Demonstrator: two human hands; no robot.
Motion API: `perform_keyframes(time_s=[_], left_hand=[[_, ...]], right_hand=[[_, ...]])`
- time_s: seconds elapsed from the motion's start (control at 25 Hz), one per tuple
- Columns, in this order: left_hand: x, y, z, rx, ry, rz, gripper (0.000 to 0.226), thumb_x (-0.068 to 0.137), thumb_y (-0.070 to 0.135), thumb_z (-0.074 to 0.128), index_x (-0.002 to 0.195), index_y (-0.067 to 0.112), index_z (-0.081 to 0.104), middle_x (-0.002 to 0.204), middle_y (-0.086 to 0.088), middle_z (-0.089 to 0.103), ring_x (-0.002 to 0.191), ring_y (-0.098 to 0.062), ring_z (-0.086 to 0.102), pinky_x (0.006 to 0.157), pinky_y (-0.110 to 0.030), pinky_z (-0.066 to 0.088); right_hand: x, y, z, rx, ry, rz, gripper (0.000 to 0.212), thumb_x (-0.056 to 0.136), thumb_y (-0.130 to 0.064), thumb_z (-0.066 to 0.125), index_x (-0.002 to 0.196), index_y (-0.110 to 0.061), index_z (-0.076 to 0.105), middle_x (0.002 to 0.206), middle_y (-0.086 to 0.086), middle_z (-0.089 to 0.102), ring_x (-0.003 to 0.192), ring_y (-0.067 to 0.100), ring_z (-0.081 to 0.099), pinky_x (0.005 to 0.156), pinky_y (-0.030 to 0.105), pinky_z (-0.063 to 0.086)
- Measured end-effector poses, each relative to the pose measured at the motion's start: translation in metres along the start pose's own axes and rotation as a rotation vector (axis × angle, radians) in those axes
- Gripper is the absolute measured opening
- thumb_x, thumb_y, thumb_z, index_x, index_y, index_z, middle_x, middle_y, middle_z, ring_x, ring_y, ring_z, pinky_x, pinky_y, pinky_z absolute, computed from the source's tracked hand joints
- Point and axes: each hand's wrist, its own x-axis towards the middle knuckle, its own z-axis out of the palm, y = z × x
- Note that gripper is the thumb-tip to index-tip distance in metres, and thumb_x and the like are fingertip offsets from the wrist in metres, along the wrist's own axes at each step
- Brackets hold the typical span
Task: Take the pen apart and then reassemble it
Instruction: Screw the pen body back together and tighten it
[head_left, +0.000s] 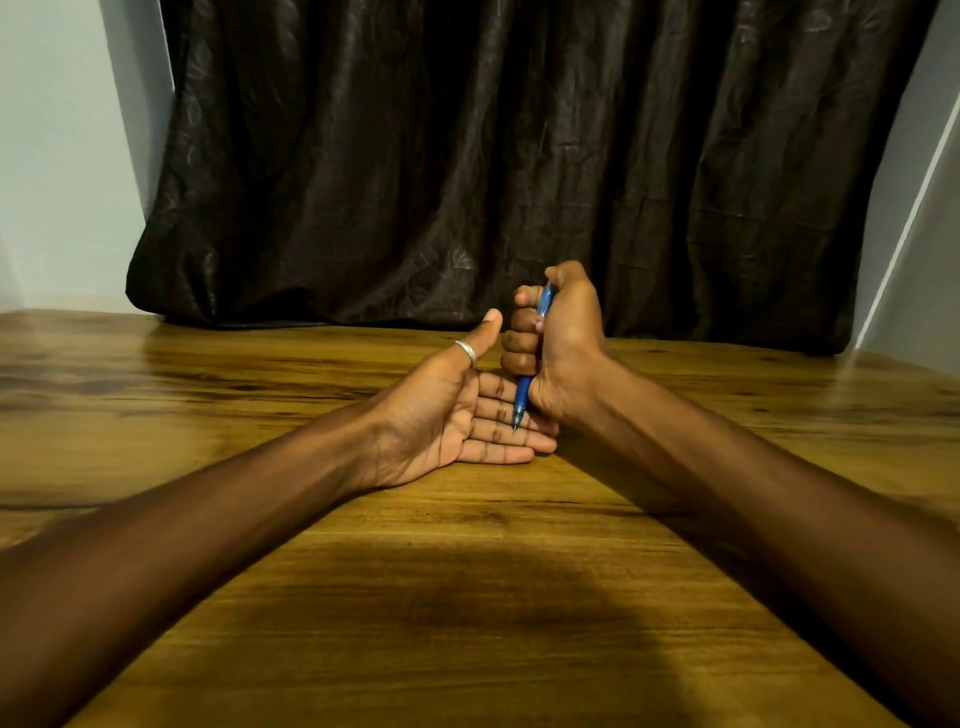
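A broad shadow lies across the near edge of the wooden desk (467, 519), and 2 bare forearms reach over it from the near left and near right corners toward the middle.

The left hand (447, 415) rests on the desk palm up, its fingers (506, 436) laid flat and straight, side by side, pointing right, holding nothing. Its thumb stands up and away from the palm and wears a silver ring (466, 352).

Just right of it, the right hand (558, 343) is closed in a fist around a blue pen (523, 392). The fingers (519, 340) of this hand are curled tight against the barrel, and the thumb sits over the pen's far, upper end. The pen stands nearly upright, leaning slightly, with its tip pointing down. The tip hangs right over the outstretched fingers of the left hand; whether it touches them cannot be told. Only the lower blue part with its metal point and a short blue stretch near the top show; the fist hides the rest.

Beyond the hands, at the far edge of the desk, hangs a dark crumpled curtain (519, 156), with pale wall (57, 156) on either side.
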Motion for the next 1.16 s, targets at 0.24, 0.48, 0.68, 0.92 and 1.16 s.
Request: perform_keyframes(time_s=[0.24,0.48,0.68,0.92,1.16], left_hand=[[0.0020,-0.0003,-0.0002,0.012,-0.014,0.004,0.101,0.080,0.082,0.046,0.124,-0.007,0.062,0.117,-0.029,0.072,0.112,-0.036,0.072,0.086,-0.037,0.061],[0.0021,-0.0004,-0.0003,0.031,-0.022,0.008,0.101,0.076,0.082,0.048,0.120,-0.007,0.065,0.117,-0.029,0.072,0.111,-0.035,0.072,0.085,-0.036,0.061],[0.0016,-0.0011,0.0013,0.037,-0.017,0.012,0.098,0.081,0.081,0.043,0.119,-0.007,0.065,0.116,-0.029,0.073,0.111,-0.035,0.072,0.086,-0.036,0.061],[-0.0007,-0.0005,0.0030,0.047,0.004,0.013,0.097,0.087,0.079,0.037,0.123,-0.007,0.063,0.116,-0.029,0.073,0.112,-0.035,0.072,0.092,-0.038,0.060],[-0.0005,-0.0001,0.0056,0.047,0.022,0.007,0.097,0.087,0.079,0.035,0.122,-0.007,0.064,0.115,-0.028,0.073,0.110,-0.035,0.073,0.090,-0.037,0.061]], right_hand=[[-0.0004,-0.0026,0.0001,0.008,0.010,0.004,0.039,0.097,-0.041,0.035,0.071,-0.016,0.048,0.051,-0.005,0.030,0.044,0.010,0.020,0.042,0.022,0.014],[-0.0001,-0.0032,-0.0001,0.012,0.016,0.003,0.037,0.098,-0.039,0.034,0.073,-0.015,0.049,0.048,-0.006,0.030,0.040,0.009,0.021,0.040,0.021,0.015],[0.0009,-0.0021,-0.0013,-0.007,0.017,0.003,0.038,0.099,-0.041,0.034,0.075,-0.015,0.050,0.047,-0.007,0.032,0.040,0.008,0.023,0.039,0.021,0.017],[0.0013,-0.0023,-0.0011,0.000,0.014,-0.007,0.037,0.098,-0.038,0.033,0.073,-0.015,0.049,0.049,-0.006,0.029,0.040,0.009,0.020,0.040,0.020,0.015],[0.0019,-0.0010,-0.0012,-0.001,0.019,-0.009,0.039,0.099,-0.041,0.033,0.074,-0.015,0.049,0.047,-0.007,0.030,0.038,0.008,0.021,0.039,0.020,0.015]])
